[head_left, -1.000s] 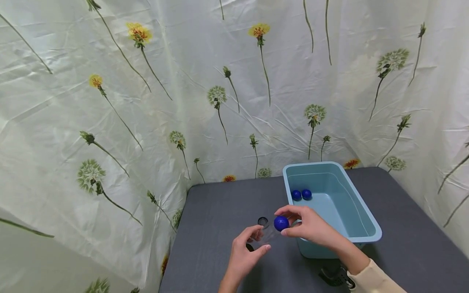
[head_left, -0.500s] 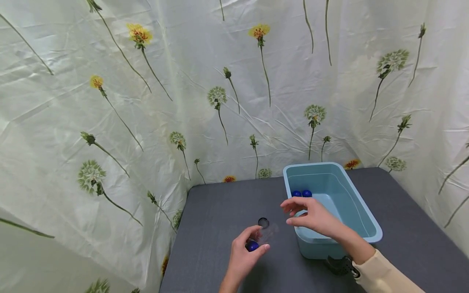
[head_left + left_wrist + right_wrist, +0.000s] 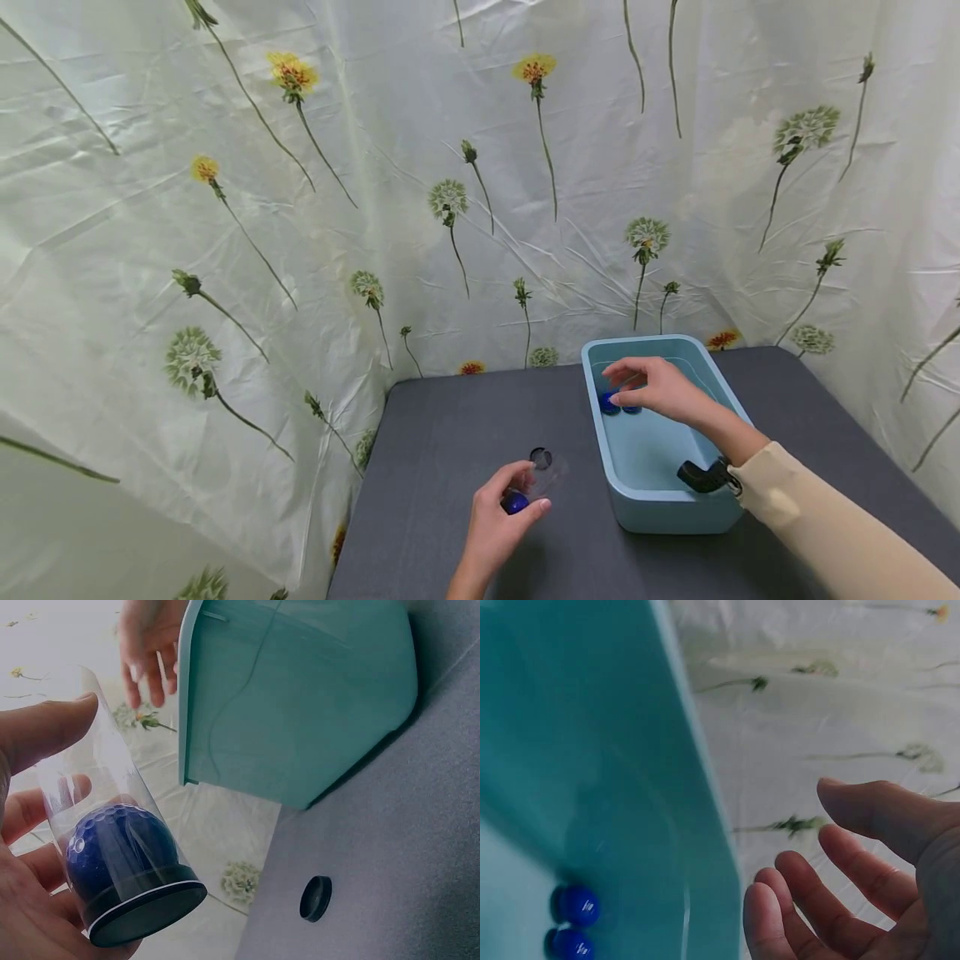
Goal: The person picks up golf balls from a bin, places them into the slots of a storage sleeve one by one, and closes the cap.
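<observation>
My left hand [image 3: 501,518] grips a clear, glossy plastic tube [image 3: 127,776], thumb along one side and fingers curved round the other, parted only as far as the tube allows. A dimpled dark-blue ball [image 3: 120,847] sits inside, at the end closed by a round black end cap [image 3: 146,915]; whether the ball bears any print I cannot tell through the reflections. My right hand [image 3: 660,389] holds nothing, fingers loosely bent and thumb apart from them, above two glossy blue balls [image 3: 577,904] lying side by side in a light-blue rectangular plastic bin [image 3: 678,512]. A black wrist-worn device [image 3: 701,477] shows at my cream sleeve [image 3: 847,517]. On the dark-grey table [image 3: 450,433], left of the bin, lies a loose black cap [image 3: 316,898]. Around the table hangs a creased, shiny white curtain [image 3: 375,125] printed with yellow dandelions and pale-green seed heads on long stems
</observation>
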Motion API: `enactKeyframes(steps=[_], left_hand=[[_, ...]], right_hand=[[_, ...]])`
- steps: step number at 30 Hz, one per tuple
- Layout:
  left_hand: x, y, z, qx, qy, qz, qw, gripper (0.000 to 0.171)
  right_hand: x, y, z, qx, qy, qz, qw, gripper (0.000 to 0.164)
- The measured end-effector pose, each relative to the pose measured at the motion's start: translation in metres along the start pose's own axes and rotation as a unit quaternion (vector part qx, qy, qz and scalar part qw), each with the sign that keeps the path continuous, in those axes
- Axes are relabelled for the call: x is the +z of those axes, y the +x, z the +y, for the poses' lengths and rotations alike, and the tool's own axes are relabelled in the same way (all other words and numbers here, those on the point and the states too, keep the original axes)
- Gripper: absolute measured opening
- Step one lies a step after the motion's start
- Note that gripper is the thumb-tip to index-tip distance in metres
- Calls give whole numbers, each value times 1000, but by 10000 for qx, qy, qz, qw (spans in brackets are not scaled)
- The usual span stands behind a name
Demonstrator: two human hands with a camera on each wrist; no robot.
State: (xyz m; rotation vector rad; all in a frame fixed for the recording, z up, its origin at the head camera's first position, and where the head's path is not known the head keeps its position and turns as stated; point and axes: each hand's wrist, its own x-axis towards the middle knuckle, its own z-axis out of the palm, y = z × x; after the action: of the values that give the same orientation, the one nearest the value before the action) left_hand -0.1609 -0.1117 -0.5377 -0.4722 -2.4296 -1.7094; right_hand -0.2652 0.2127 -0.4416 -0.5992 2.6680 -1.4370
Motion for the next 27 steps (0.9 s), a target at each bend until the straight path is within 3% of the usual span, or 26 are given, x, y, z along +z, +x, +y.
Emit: enactKeyframes(steps=[13, 18, 27], left_hand=[[-2, -1, -3, -56, -159, -102, 9998, 49], [-4, -1, -5, -5, -165, -61, 9998, 49], [-8, -1, -7, -134, -245, 2, 9996, 48]], right_hand=[[-5, 43, 58, 869, -601, 80, 9944, 42], [-1, 47, 78, 1084, -665, 82, 9918, 44], [0, 50, 115, 1373, -788, -317, 9869, 53]])
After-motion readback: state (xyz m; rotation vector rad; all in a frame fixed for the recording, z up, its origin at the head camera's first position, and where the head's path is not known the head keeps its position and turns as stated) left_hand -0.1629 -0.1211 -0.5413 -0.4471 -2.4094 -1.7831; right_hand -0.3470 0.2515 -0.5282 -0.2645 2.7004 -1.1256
